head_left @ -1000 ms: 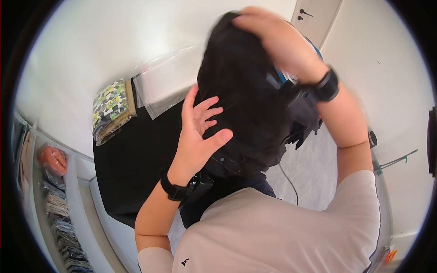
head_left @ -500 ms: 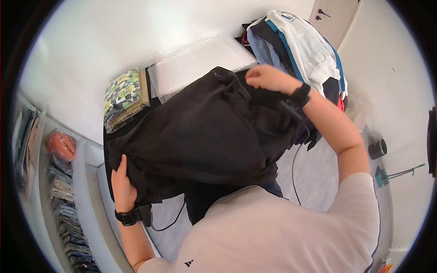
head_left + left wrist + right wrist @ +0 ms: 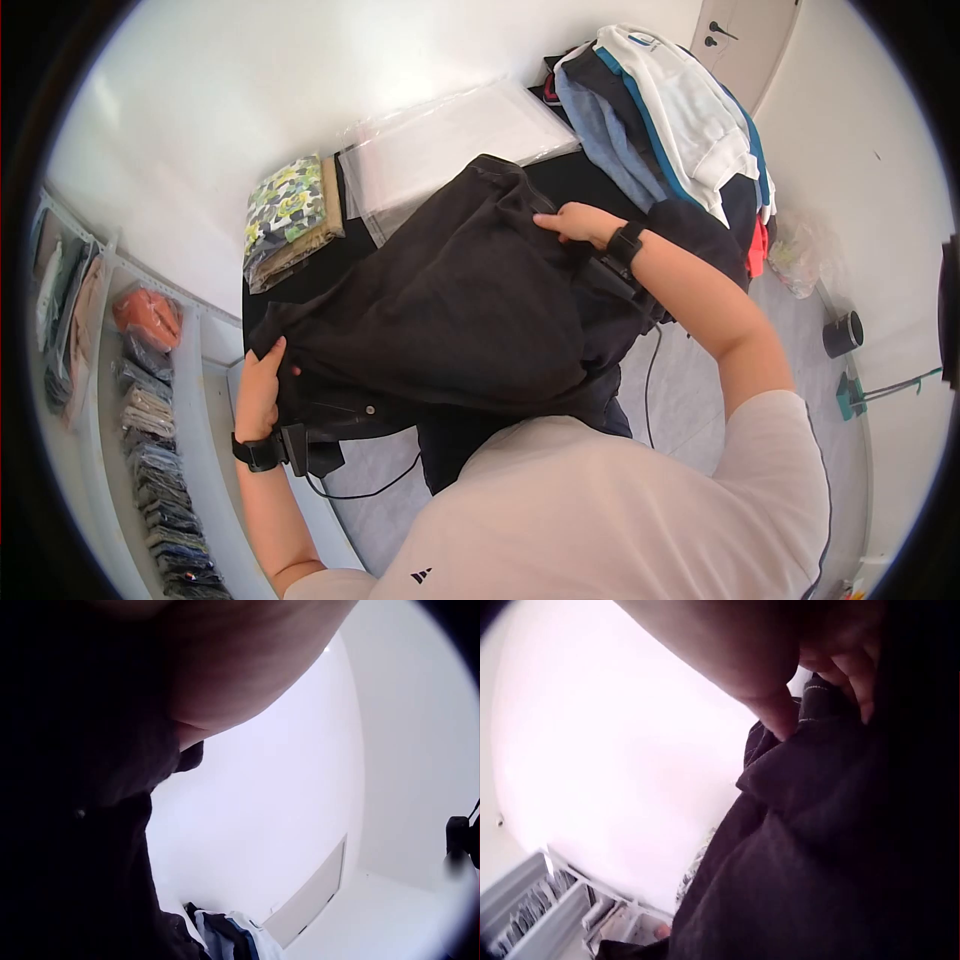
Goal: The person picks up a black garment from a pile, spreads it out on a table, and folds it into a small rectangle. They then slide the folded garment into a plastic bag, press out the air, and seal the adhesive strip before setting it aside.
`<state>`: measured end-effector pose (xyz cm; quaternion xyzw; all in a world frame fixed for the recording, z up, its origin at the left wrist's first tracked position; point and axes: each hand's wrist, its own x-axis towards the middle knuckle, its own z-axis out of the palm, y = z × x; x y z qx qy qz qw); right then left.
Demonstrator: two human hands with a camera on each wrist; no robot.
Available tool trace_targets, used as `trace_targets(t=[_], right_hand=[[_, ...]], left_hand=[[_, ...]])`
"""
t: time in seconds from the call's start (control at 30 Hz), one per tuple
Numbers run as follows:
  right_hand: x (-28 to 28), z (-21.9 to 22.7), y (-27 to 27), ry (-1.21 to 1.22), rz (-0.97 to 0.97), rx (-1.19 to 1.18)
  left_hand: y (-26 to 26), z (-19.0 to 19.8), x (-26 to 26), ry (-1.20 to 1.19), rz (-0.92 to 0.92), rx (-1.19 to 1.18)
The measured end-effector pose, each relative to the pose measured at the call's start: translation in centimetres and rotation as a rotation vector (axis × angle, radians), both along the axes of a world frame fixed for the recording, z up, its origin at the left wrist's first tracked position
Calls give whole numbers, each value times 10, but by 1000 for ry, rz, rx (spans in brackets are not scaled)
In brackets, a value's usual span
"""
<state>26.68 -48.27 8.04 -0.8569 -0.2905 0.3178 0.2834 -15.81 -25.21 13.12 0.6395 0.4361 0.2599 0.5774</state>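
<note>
A black garment [image 3: 430, 300] with a button near its lower left part spreads across the front of the table in the head view. At its left end my left hand [image 3: 259, 392] grips the cloth, thumb on top. My right hand [image 3: 583, 224] pinches the upper right edge between thumb and fingers. In the right wrist view the thumb and fingers of the right hand [image 3: 810, 690] hold a stitched fold of the dark garment [image 3: 802, 825]. Dark cloth [image 3: 82, 840] fills the left side of the left wrist view, where the left fingers are hidden.
Clear plastic bags [image 3: 450, 140] lie along the table's back. A bagged patterned item [image 3: 287, 205] is at the back left, a pile of clothes with a white sweatshirt [image 3: 680, 110] at the back right. Shelves with packed clothes [image 3: 165, 480] stand left; a cable [image 3: 652, 385] hangs below the garment.
The garment has come down from in front of the head camera and lies spread out. My left hand moved left to its end; my right hand came down and now pinches its upper edge.
</note>
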Motion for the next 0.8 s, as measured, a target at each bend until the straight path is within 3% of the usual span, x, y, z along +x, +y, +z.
trace_targets(t=[0.03,0.1,0.17,0.23,0.3,0.33,0.37,0.4,0.43,0.5,0.57,0.6,0.67,0.77,0.8], right_hand=[[5,-4,4,63,-150,39],[16,-15,8,50,-79,20],[10,-6,12,298,-239,183],[24,22,6,261,-268,284],[38,53,-6,195,-356,504],[80,39,-2,140,-262,771],[69,75,-16,84,-340,750],[73,95,-24,-127,-341,786],[111,95,-23,-205,-331,918],[52,164,-37,-203,-427,1064],[58,194,-43,-212,-402,1193],[55,208,-46,-206,-355,1259],[36,241,-52,-205,-275,1360],[40,273,-58,-319,-93,1425],[22,286,-60,-320,-83,1429]], left_hand=[[2,4,1,-2,-3,2],[7,15,5,67,-45,58],[13,27,6,28,-30,116],[20,44,5,-10,-2,171],[29,64,0,-116,141,242],[36,73,-4,-168,183,269],[54,80,-14,-221,169,275],[78,84,-27,-241,102,298],[82,98,-29,-262,95,300],[94,125,-29,-269,225,202],[96,160,-29,-183,188,97],[114,163,-31,-287,174,144],[123,196,-32,-276,196,194],[201,250,-58,-253,83,265],[207,271,-60,-298,215,307]])
